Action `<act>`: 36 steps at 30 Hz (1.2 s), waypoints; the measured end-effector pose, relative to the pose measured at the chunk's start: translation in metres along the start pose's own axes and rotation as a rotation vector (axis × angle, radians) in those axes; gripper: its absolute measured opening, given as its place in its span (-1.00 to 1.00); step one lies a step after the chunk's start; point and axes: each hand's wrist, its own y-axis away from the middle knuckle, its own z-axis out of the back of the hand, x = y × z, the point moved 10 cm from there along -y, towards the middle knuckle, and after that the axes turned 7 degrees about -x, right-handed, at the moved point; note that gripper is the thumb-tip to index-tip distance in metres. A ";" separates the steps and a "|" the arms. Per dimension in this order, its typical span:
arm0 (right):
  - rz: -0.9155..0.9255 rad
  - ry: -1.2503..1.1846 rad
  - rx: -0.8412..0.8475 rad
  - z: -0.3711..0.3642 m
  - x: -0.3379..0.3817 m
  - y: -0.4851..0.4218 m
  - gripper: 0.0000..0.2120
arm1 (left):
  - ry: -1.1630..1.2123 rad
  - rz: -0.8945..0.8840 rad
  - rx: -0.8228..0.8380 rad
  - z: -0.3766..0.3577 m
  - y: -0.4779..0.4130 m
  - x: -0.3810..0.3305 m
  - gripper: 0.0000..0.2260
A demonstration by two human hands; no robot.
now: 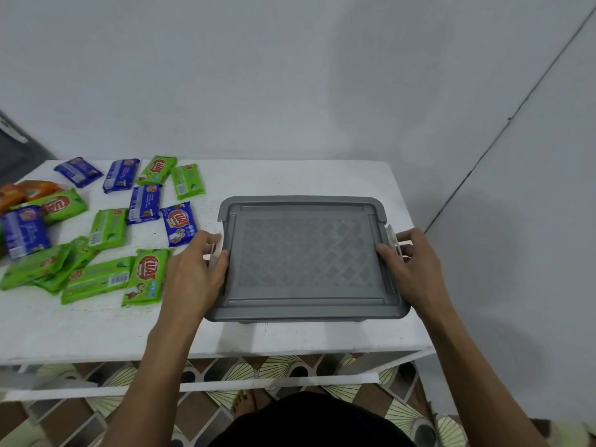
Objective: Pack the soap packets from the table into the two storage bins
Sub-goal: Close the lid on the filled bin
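Opening step: left hand [196, 272] and right hand [416, 269] curl fingers round side latches [391, 235] of bin [306, 315] at table's [290, 179] right edge; next likely unclip, lift lid [303, 259].

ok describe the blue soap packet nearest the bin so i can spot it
On the white table, look just left of the grey lidded bin, beyond the left hand. The blue packet there lies face up, showing a big red logo, while the other blue ones show their printed backs.

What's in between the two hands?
The grey storage bin, lid on, sits between the left hand and right hand; each grips one side. Seen in the head view.
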 end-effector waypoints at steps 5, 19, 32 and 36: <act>0.106 -0.002 -0.020 0.005 0.012 0.007 -0.70 | 0.019 0.014 0.017 0.000 0.000 -0.005 -0.68; 0.225 0.344 -0.016 -0.015 0.036 0.004 -0.46 | -0.087 0.030 -0.074 -0.008 0.006 -0.014 -0.57; 0.232 0.409 -0.098 -0.030 0.056 -0.091 -0.52 | -0.086 -0.052 -0.038 -0.064 -0.097 -0.050 -0.55; 0.238 0.429 -0.113 -0.037 0.061 -0.133 -0.56 | -0.063 -0.066 -0.051 -0.082 -0.131 -0.063 -0.60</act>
